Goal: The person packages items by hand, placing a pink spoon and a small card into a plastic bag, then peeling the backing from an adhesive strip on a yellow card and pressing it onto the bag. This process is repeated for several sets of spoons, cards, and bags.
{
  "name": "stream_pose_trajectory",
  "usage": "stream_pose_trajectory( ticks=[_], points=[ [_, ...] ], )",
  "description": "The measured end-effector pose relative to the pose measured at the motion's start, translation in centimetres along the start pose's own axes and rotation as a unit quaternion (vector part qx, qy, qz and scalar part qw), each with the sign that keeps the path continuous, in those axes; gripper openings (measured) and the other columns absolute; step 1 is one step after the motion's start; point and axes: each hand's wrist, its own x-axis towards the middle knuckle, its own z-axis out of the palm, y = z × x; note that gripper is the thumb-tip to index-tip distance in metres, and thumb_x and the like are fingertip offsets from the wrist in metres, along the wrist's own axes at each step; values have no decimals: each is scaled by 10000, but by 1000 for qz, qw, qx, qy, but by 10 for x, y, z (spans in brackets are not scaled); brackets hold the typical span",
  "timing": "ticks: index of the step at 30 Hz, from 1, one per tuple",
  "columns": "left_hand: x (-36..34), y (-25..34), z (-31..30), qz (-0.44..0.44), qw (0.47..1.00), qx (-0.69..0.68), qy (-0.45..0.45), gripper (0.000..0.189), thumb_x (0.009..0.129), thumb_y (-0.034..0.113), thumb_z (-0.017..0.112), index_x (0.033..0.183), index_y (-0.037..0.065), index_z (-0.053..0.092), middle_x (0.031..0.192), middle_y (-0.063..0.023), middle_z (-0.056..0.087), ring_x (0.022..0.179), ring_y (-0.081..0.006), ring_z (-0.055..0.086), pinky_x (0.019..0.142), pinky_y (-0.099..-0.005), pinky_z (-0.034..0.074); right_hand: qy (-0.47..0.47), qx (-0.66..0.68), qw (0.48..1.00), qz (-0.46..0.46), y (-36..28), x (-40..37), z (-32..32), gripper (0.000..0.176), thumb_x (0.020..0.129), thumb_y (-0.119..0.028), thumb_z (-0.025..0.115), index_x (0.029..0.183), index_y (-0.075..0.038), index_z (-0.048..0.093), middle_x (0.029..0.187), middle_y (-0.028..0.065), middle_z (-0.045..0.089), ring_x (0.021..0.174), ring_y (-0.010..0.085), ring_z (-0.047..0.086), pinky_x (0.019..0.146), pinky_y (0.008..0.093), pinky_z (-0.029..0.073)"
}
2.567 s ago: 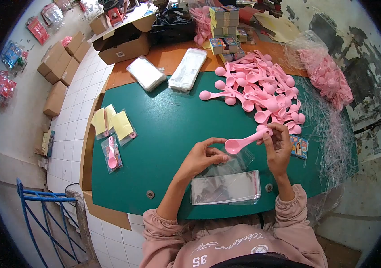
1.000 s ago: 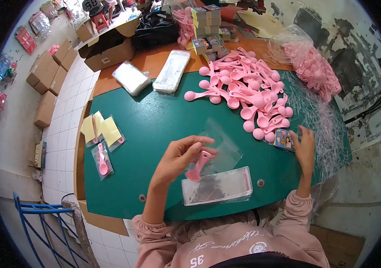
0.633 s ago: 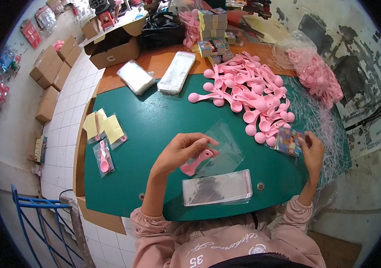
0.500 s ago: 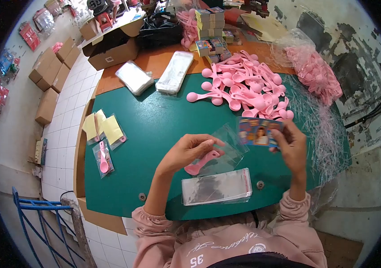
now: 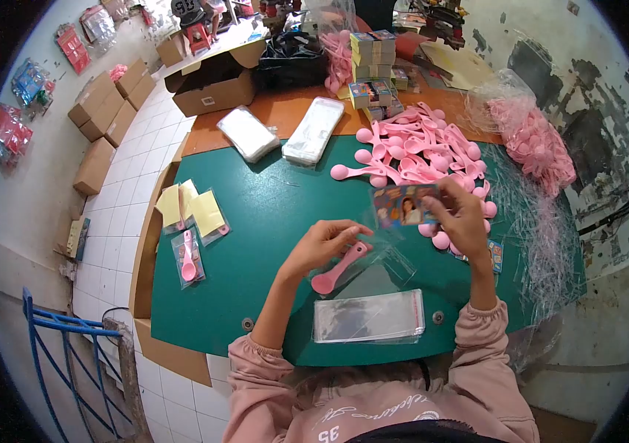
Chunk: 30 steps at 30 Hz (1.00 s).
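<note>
The left hand (image 5: 325, 247) reaches forward from a bent forearm, palm down, with thumb and fingertips pinched on the handle end of a pink spoon (image 5: 339, 269). The spoon slants back toward the person, bowl lowest, just below the fingers. A clear bag (image 5: 386, 264) lies immediately to that hand's right on the green table (image 5: 270, 207); whether the pinch also catches its edge cannot be told. The right hand (image 5: 463, 221) is raised with fingers curled, gripping a printed card (image 5: 404, 206) by its right edge and holding it out to its left, above the bag. A stack of clear bags (image 5: 368, 316) lies nearer the person than both hands. A heap of pink spoons (image 5: 421, 148) lies just beyond the right hand.
</note>
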Motion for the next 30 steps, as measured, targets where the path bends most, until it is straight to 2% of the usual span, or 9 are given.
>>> stream_pose_trajectory(
  ticks=[1,3,6,7,10,14,21,25,30],
  points=[
    [3,-5,-4,-4,1000,-2,4,308,921,261,447,1026,17,603,812,-4,594,683,-42,489,598,-196,425,-14,27,999,-13,4,1,3,116,821,-82,573,878,14,541,672,17,587,517,48,513,404,189,403],
    [7,-17,-7,-1,1000,11,28,290,906,261,467,986,34,628,742,3,570,600,-59,436,533,-209,396,-43,-16,999,-25,8,2,7,129,819,-88,575,878,20,539,686,35,594,492,56,516,407,204,416],
    [11,-32,-11,19,999,27,40,292,900,255,478,984,14,621,700,11,546,589,-58,425,531,-208,392,-159,-72,984,-23,25,7,13,123,817,-83,576,860,18,521,696,42,587,472,87,537,393,219,425],
    [13,-36,-12,31,998,55,16,293,897,252,483,979,4,616,682,17,536,584,-56,418,524,-211,384,-160,-72,984,-25,28,7,16,123,817,-83,576,860,18,521,696,42,587,472,87,537,393,219,425],
    [11,-36,-10,34,996,80,-31,292,893,244,490,971,-11,610,651,25,517,572,-54,401,504,-219,362,-224,93,969,54,46,0,30,163,814,-105,610,843,-24,472,677,20,551,467,58,500,395,186,428],
    [13,-45,-7,68,991,83,-79,287,891,240,494,1011,4,604,629,24,487,551,-55,374,470,-235,320,-282,61,956,56,65,-5,46,212,801,-118,633,783,-52,432,645,-8,507,466,40,464,388,179,387],
    [8,-39,-6,28,994,77,-70,296,890,244,493,1056,21,594,648,12,505,553,-59,385,475,-241,334,-295,154,939,89,71,-8,51,203,805,-150,634,760,-33,475,655,-3,520,497,49,479,421,183,382],
    [6,-31,-9,-25,991,80,-101,328,898,248,481,1108,10,567,737,38,544,606,-38,397,516,-209,350,-254,212,935,128,73,-7,46,150,838,-150,588,841,-17,517,649,-3,527,516,56,500,469,198,399],
    [4,-27,-8,-42,991,91,-94,330,895,244,488,1118,12,564,724,41,536,614,-36,398,515,-205,350,-279,210,931,109,77,-8,44,153,842,-134,572,904,-4,519,720,4,538,581,58,518,519,200,434]
  ],
)
